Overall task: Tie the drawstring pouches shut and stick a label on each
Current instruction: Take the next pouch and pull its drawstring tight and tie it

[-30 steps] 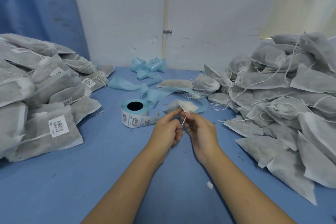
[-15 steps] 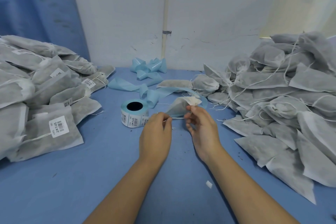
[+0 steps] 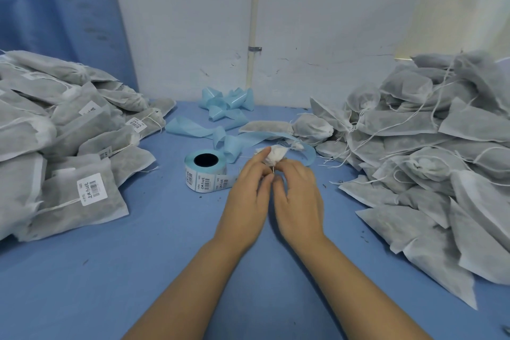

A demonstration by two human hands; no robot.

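Note:
At the table's centre my left hand (image 3: 249,190) and my right hand (image 3: 296,193) meet around one grey drawstring pouch (image 3: 274,154). Only its gathered white neck shows above my fingers. Both hands pinch the thin white drawstring at the neck, and the rest of the pouch is hidden behind them. A roll of barcode labels (image 3: 205,171) on blue backing stands just left of my left hand, with its loose end trailing toward it.
Labelled, tied pouches (image 3: 69,152) are heaped on the left of the blue table. Unlabelled pouches (image 3: 430,152) with loose strings pile up on the right. Spent blue backing strip (image 3: 229,107) lies curled at the back, near the white wall.
My hands, apart with the string stretched between them half a second ago, have come together at the pouch's neck. The pouch's body now sits hidden behind my fingers.

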